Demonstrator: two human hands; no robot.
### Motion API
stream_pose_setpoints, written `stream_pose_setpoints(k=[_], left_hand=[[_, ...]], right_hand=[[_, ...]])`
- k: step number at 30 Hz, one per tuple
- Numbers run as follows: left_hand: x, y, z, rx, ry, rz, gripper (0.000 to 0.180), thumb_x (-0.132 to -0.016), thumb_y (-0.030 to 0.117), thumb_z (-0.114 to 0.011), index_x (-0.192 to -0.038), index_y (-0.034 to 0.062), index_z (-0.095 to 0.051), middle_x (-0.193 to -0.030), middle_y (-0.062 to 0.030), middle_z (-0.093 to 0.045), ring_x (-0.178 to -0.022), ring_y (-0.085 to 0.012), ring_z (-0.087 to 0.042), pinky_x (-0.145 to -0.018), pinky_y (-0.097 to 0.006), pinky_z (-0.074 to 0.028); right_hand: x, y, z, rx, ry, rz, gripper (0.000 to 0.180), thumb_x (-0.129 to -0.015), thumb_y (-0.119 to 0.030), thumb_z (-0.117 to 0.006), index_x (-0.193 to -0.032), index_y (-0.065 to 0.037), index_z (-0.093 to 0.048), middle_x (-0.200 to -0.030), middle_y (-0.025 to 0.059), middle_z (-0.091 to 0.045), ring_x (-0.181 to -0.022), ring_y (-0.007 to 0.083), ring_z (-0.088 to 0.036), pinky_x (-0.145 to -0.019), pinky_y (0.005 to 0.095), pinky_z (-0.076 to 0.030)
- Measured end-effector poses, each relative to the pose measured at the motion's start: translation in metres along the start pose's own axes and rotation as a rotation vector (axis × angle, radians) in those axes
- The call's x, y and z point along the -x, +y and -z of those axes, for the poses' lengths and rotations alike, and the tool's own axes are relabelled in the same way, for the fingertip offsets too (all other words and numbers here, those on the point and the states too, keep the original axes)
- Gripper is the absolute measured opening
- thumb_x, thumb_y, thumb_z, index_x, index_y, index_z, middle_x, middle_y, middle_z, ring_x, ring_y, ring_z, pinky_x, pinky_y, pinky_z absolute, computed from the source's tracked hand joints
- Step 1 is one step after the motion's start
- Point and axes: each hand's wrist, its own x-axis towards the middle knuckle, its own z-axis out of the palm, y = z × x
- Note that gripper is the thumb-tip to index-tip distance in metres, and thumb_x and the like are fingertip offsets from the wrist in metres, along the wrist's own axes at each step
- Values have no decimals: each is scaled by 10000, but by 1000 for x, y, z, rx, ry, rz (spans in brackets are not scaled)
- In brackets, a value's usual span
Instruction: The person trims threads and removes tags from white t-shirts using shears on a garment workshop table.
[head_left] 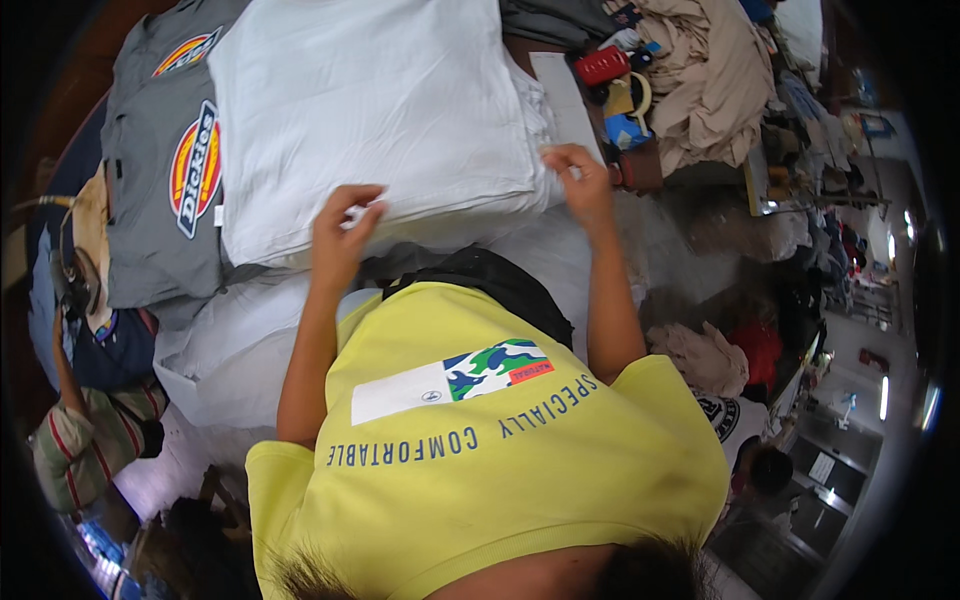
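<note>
A stack of white garments [370, 100], laid flat in layers, lies in front of me at the top of the head view. My left hand [342, 235] is over its near edge, left of the middle, with fingers curved and a small gap between thumb and forefinger. At the stack's right edge, by the loose folds, is my right hand [582, 185]. Its thumb and forefinger are bent toward each other, slightly apart. I see nothing held in either hand. Grey shirts [150, 200] with a colourful printed emblem lie along the stack's left side.
Right of the stack are a red object [602, 66], a roll of tape [641, 95] and a heap of beige cloth [705, 80]. White plastic sheeting [230, 340] hangs below the near edge. At the left, another person's striped sleeve [90, 445] shows.
</note>
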Motion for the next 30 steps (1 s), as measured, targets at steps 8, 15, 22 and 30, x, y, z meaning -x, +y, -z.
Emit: stream_pose_setpoints(k=[8, 15, 22, 30], left_hand=[[3, 17, -27, 110, -106, -68, 132, -808, 130, -675, -863, 13, -648, -781, 6, -623, -745, -66, -506, -685, -214, -392], [12, -8, -31, 163, -14, 60, 124, -825, 133, -663, -831, 11, -644, -741, 27, -603, -667, -33, -466, -601, -188, -361], [25, -32, -24, 322, 31, 320, 165, -821, 160, -664, -844, -4, -658, -720, 18, -599, -665, -42, -492, -617, -196, -398], [31, -39, -20, 274, 65, 297, 181, -814, 162, -669, -900, 3, -666, -756, -3, -618, -664, -64, -508, -615, -207, -414]], right_hand=[[27, -91, -73, -48, -452, 162, 158, -788, -78, -641, -929, -12, -663, -812, 109, -646, -762, 249, -567, -727, 317, -446], [38, -67, -103, -469, -553, -382, 391, -780, -108, -690, -1147, -12, -593, -794, 35, -622, -680, 57, -520, -625, 207, -428], [40, -56, -116, -335, -535, -324, 321, -744, -138, -726, -1032, -32, -633, -793, 16, -617, -623, 46, -488, -578, 200, -413], [24, -48, -136, -129, -617, -253, 182, -745, -194, -698, -792, -27, -644, -706, 50, -608, -609, 139, -526, -587, 272, -437]])
